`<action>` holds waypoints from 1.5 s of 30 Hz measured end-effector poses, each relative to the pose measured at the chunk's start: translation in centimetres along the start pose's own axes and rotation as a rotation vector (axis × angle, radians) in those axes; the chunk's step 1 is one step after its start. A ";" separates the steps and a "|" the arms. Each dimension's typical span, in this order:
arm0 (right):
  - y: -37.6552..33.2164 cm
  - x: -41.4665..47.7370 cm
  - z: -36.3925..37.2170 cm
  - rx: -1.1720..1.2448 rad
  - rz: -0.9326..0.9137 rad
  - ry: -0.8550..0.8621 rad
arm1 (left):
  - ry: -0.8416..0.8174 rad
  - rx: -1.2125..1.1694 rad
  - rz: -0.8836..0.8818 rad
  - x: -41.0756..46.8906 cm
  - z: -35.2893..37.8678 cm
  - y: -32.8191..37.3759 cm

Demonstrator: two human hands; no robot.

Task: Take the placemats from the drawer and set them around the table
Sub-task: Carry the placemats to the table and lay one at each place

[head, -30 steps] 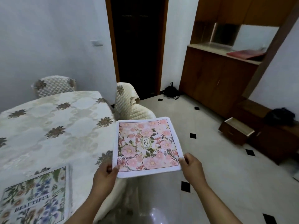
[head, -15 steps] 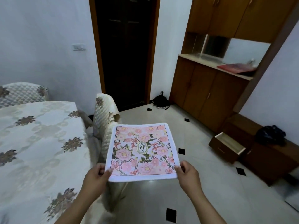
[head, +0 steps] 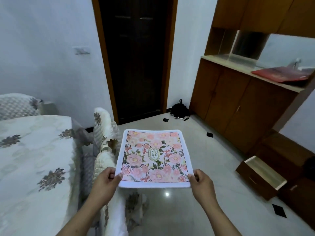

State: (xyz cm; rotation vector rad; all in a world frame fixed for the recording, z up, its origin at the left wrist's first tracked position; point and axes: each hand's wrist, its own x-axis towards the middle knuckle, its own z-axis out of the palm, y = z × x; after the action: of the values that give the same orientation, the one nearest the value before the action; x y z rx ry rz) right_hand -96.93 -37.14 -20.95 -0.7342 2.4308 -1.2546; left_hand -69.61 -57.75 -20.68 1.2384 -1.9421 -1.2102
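Note:
A pink floral placemat (head: pixel 154 155) with a white border hangs flat in the air over the floor, in front of me. My left hand (head: pixel 106 180) grips its near left corner and my right hand (head: pixel 201 182) grips its near right corner. The table (head: pixel 32 160), under a white cloth with brown flower motifs, lies to the left. An open wooden drawer (head: pixel 260 175) sticks out of the low cabinet at the right; its inside looks bare.
A quilted white chair (head: pixel 106 145) stands between the table and the placemat, with another chair (head: pixel 16 105) behind the table. A dark door (head: pixel 136 57) is straight ahead, black shoes (head: pixel 179 111) beside it. Wooden cabinets (head: pixel 238 103) line the right wall.
The view has swung right and forward along the table. The blue placemat on the table has left the view. The pink placemat stays held in both hands, now beside the quilted chair.

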 end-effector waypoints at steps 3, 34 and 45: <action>-0.8 7.4 0.8 -0.015 -0.089 -0.091 | 0.101 0.002 -0.055 3.2 2.0 0.5; -26.0 51.5 28.6 -0.069 -0.468 -0.582 | 0.691 -0.001 -0.326 37.7 -3.3 2.3; -40.5 53.9 53.5 -0.088 -0.889 -1.064 | 1.224 0.010 -0.661 41.2 -8.4 -3.5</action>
State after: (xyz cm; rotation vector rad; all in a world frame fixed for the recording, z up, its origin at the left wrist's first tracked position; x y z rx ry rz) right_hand -103.09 -122.93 -20.15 -1.9865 1.2700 -0.6213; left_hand -79.46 -98.72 -21.13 2.0208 -0.6476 -0.3995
